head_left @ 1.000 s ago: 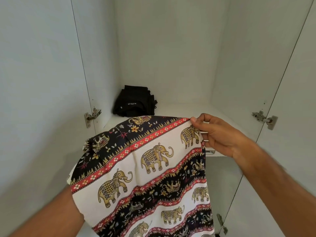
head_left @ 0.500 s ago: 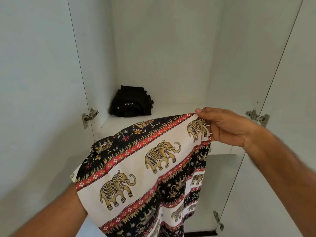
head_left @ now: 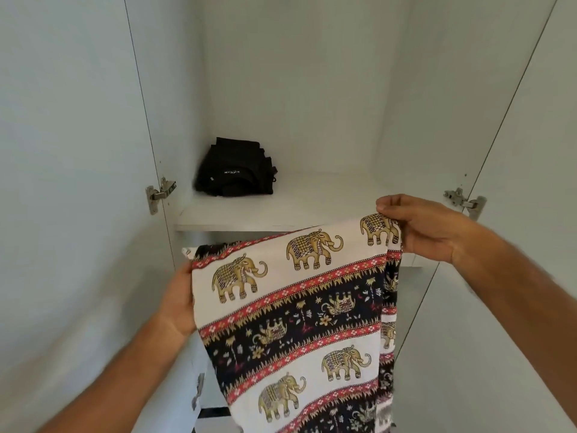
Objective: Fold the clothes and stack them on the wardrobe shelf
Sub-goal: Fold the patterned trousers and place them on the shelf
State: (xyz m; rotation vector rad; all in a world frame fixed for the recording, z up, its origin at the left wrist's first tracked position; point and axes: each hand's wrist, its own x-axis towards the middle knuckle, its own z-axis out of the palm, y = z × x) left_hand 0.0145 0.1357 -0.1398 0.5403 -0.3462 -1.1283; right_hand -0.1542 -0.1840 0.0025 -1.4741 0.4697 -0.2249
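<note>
An elephant-print cloth (head_left: 299,310) in white, black and red bands hangs in front of the white wardrobe shelf (head_left: 312,201). My right hand (head_left: 418,229) pinches its upper right corner just before the shelf's front edge. My left hand (head_left: 179,300) grips the upper left edge lower down, its fingers hidden behind the fabric. The cloth slopes down to the left and drapes below the frame. A folded black garment (head_left: 234,170) lies at the shelf's back left corner.
Both white wardrobe doors stand open, with a metal hinge at the left (head_left: 160,192) and another at the right (head_left: 465,201). A lower hinge (head_left: 198,390) shows beneath my left forearm. The shelf surface right of the black garment is bare.
The cloth has dropped lower and hangs more vertically. My left hand has come out from under it to grip its left edge. My right hand has shifted right.
</note>
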